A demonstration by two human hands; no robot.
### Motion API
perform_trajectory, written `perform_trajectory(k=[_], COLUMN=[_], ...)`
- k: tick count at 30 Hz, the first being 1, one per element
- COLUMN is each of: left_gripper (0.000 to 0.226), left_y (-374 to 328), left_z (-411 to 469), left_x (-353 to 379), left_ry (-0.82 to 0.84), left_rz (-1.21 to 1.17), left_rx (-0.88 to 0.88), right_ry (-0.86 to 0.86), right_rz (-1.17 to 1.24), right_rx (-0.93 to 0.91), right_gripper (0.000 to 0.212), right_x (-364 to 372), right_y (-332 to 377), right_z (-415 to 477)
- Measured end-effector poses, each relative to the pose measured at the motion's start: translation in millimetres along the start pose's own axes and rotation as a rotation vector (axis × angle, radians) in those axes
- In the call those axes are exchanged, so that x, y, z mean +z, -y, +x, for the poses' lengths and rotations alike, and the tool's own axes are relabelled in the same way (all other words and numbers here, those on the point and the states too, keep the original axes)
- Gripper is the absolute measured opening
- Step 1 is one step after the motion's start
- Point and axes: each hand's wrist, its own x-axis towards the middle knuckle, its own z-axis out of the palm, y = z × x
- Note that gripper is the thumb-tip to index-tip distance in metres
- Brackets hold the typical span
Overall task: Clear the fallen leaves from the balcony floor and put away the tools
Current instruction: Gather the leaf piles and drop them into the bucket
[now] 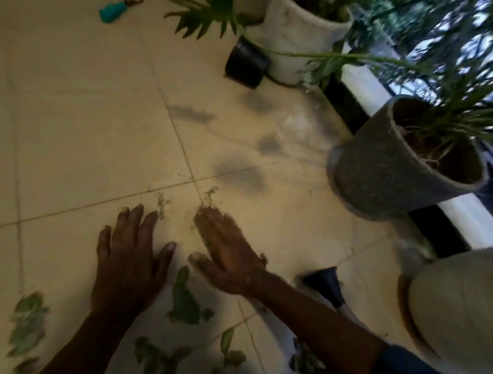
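My left hand (pixel 129 262) lies flat on the cream tiled floor (pixel 74 125), fingers straight and spread. My right hand (pixel 226 253) lies flat beside it, fingers together, with small green bits (pixel 210 195) at its fingertips. Fallen green leaves (pixel 184 299) lie between and below the wrists, and more leaves (pixel 28 322) lie at the lower left. A hand rake with a teal handle (pixel 113 11) rests on the floor at the top left, far from both hands.
A white pot (pixel 301 37) with a plant stands at the top, a small black pot (pixel 245 64) lying on its side against it. A grey pot (pixel 385 175) stands at the right by the balcony edge. A cream pot (pixel 459 306) and a dark funnel-shaped object (pixel 324 283) are at the lower right.
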Motion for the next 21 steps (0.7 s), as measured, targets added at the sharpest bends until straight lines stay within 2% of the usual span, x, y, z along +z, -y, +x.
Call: perform_trajectory(k=[2,4,6,9,11,14,19,21], left_gripper=[0.076,0.075,0.074,0.072,0.071,0.068,0.068,0.067], left_y=[-3.1,-0.1,1.2,-1.8,-1.3,-1.1,-3.4,-2.8], left_z=[-1.9,0.2,-0.9,-1.6,-0.2,-2.6,-2.1,-1.8], left_x=[0.2,-2.9,-4.3,-1.2,0.6,-0.8,-1.6,-0.5], left_ry=[-0.012,-0.004,-0.009,-0.046,-0.082,-0.088,-0.091,-0.087], left_rz=[-0.003,-0.005,0.011,0.024,0.035,0.070,0.046,0.049], left_rx=[0.005,-0.016,-0.018,-0.025,-0.036,-0.042,-0.068,-0.085], right_ry=[-0.280,-0.475,-0.420,-0.212,-0.126,-0.007,0.188,0.195], right_rz=[0.015,-0.007,-0.106,-0.177,-0.112,-0.013,-0.066,-0.085], right_rx=[0.142,0.424,0.707,0.895,0.839,0.636,0.197,0.108], right_gripper=[0.071,0.072,0.080,0.090,0.095,0.095,0.083,0.080], right_x=[-26.7,-64.2,-94.8,-105.8,-95.3,-67.4,3.0,14.2], right_y=[-25.1,-65.1,-100.8,-135.4,-126.0,-72.1,16.7,26.8], right_z=[8.0,13.7,6.1,-4.7,-4.1,-4.1,-10.9,-7.6])
